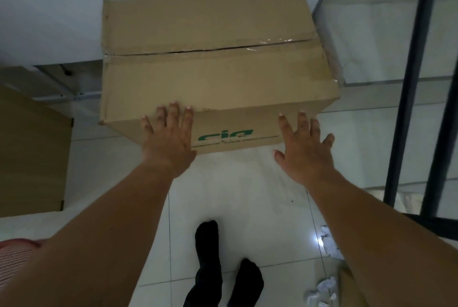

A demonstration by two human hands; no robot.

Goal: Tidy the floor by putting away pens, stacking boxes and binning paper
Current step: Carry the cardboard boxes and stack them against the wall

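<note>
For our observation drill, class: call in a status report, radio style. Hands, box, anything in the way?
Left hand open, right hand open, both at the cardboard box near side. Box closed, top tape split. Paper scraps on floor beside right arm, not blocking.

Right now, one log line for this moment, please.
left hand: flat on cardboard box | right hand: open at box corner | crumpled paper: on floor

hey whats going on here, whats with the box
A person stands over a taped cardboard box that sits on the tiled floor against a white wall. Both hands are spread open at its near side: the left hand lies flat on the printed face, fingertips at the top edge, and the right hand is at the box's right corner, contact unclear. Crumpled paper lies on the tiles by the right arm, not yet binned.
</note>
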